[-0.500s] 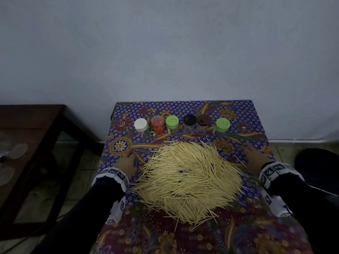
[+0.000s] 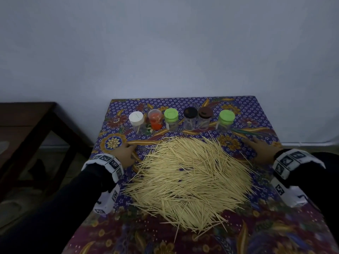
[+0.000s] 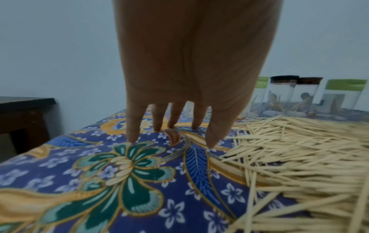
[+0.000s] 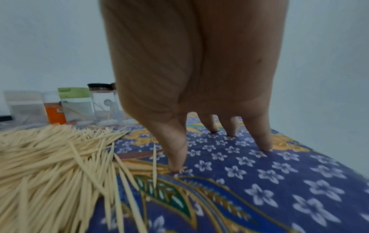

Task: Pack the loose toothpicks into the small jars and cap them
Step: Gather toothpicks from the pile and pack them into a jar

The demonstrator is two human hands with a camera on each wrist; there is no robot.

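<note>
A big heap of loose toothpicks (image 2: pixel 190 176) (image 3: pixel 299 149) (image 4: pixel 49 165) covers the middle of the table. Behind it stands a row of several small capped clear jars: white cap (image 2: pixel 136 118), an orange jar (image 2: pixel 155 119), green cap (image 2: pixel 171 115), black cap (image 2: pixel 190 112), brown cap (image 2: pixel 205 113), green cap (image 2: pixel 226 117). My left hand (image 2: pixel 123 153) (image 3: pixel 175 126) rests flat on the cloth at the heap's left edge, fingers straight. My right hand (image 2: pixel 260 150) (image 4: pixel 219 141) rests flat at the heap's right edge, fingers spread. Neither holds anything.
The table wears a blue and maroon floral cloth (image 2: pixel 238 107) and stands against a pale wall. A dark wooden table (image 2: pixel 27 121) stands to the left, with floor between. The table's right edge (image 4: pixel 329 157) runs close to my right hand.
</note>
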